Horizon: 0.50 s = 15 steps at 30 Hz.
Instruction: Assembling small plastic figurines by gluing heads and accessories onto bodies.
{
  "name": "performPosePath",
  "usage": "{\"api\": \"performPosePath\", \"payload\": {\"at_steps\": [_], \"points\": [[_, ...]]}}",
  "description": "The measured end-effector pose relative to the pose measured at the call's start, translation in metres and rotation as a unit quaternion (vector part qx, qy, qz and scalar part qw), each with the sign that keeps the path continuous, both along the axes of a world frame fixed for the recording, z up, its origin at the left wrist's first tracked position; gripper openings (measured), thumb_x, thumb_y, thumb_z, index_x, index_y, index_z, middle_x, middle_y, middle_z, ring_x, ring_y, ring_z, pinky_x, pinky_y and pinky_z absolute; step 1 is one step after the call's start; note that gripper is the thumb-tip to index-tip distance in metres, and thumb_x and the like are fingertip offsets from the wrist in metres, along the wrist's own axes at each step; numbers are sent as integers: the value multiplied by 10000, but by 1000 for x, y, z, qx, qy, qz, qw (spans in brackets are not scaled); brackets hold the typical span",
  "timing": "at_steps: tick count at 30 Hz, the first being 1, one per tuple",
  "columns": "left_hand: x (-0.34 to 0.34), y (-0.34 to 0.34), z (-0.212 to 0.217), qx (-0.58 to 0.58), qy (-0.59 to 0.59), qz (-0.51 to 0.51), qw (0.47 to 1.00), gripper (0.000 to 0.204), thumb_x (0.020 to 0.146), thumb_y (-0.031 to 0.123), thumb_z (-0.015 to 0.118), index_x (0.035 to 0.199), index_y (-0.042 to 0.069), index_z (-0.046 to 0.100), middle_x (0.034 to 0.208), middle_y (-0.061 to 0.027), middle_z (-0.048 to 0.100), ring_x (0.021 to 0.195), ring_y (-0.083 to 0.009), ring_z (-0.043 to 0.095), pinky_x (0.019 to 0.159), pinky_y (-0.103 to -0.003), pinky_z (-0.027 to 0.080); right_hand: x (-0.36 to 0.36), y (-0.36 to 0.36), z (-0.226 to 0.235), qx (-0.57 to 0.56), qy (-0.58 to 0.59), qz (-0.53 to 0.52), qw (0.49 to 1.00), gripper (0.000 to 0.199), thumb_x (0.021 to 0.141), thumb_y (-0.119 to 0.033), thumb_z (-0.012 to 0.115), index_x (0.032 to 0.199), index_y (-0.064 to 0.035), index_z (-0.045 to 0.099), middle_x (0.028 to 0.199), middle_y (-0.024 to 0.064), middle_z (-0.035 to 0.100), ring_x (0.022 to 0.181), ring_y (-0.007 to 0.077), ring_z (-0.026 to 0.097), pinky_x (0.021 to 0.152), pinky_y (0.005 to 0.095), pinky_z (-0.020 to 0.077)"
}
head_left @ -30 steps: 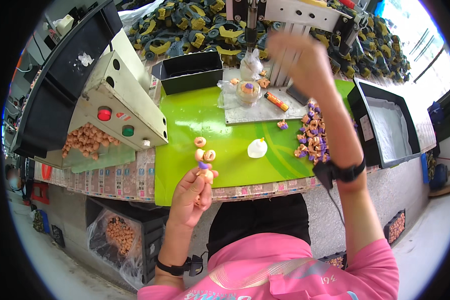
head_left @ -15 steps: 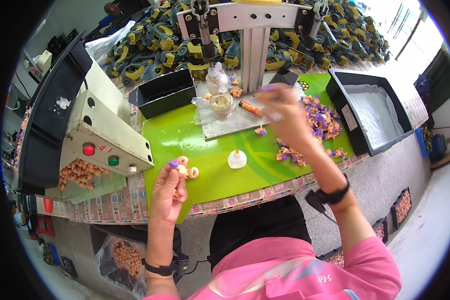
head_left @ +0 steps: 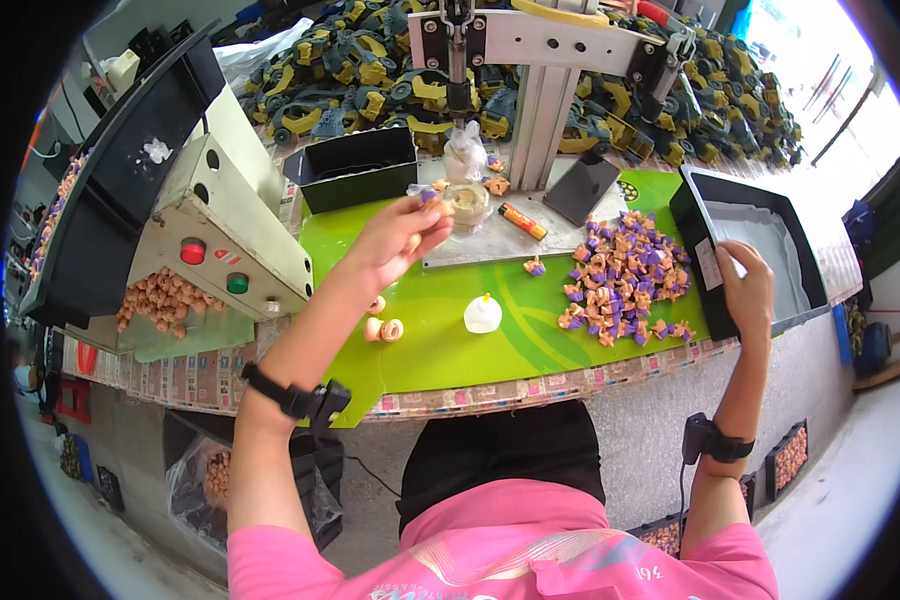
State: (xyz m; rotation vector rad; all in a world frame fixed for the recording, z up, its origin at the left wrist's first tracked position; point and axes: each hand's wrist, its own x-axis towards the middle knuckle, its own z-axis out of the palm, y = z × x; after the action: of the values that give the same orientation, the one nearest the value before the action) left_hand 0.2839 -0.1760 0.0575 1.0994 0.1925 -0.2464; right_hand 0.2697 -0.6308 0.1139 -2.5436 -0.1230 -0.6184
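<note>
My left hand [head_left: 395, 242] reaches over the green board, its fingers closed on a small peach-and-purple plastic part [head_left: 429, 197]. Another peach piece [head_left: 413, 243] shows against its palm. Right beside these fingers sits a clear round fixture [head_left: 467, 204] on a metal base plate, under a press rod wrapped in plastic. At the near left corner of a black tray [head_left: 692, 215], my right hand [head_left: 748, 288] has its thumb and fingers over the rim. Loose peach ring-shaped parts [head_left: 383, 330] lie below my left forearm. A small white bottle [head_left: 482, 315] stands mid-board.
A heap of peach-and-purple parts [head_left: 630, 280] covers the board's right. An orange tube [head_left: 523, 221] and a dark phone-like slab [head_left: 582, 188] rest on the base plate. The press column [head_left: 543, 125] rises behind. A machine box [head_left: 220, 240] with red and green buttons stands left.
My left hand has moved up and forward with the purple-tipped part to beside the fixture. My right hand has swung right, from above the base plate to the tray. The view has shifted slightly.
</note>
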Motion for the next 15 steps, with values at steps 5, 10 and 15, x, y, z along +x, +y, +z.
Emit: {"api": "performPosePath", "payload": {"at_steps": [5,10,15], "points": [[44,-21,-31,153,-64,72,983,163,894,66,650,1046,19,615,1007,-33,604,837,-109,640,715,-240,567,-5,99,16,59,11,230,971,188,845,-113,658,974,19,693,997,158,691,952,286,652,879,352,485],[47,-39,-36,330,-173,137,918,200,823,84,734,985,13,641,1081,-32,491,679,-112,546,564,-256,473,3,144,27,53,-4,326,944,181,843,-152,655,924,7,686,941,156,691,909,322,642,825,372,490],[51,-29,-57,425,-305,146,839,219,831,111,731,981,7,610,1017,-20,483,549,-72,454,476,-240,404,28,189,56,42,-73,362,928,178,843,-160,638,897,4,683,829,175,661,836,358,620,746,407,491]]}}
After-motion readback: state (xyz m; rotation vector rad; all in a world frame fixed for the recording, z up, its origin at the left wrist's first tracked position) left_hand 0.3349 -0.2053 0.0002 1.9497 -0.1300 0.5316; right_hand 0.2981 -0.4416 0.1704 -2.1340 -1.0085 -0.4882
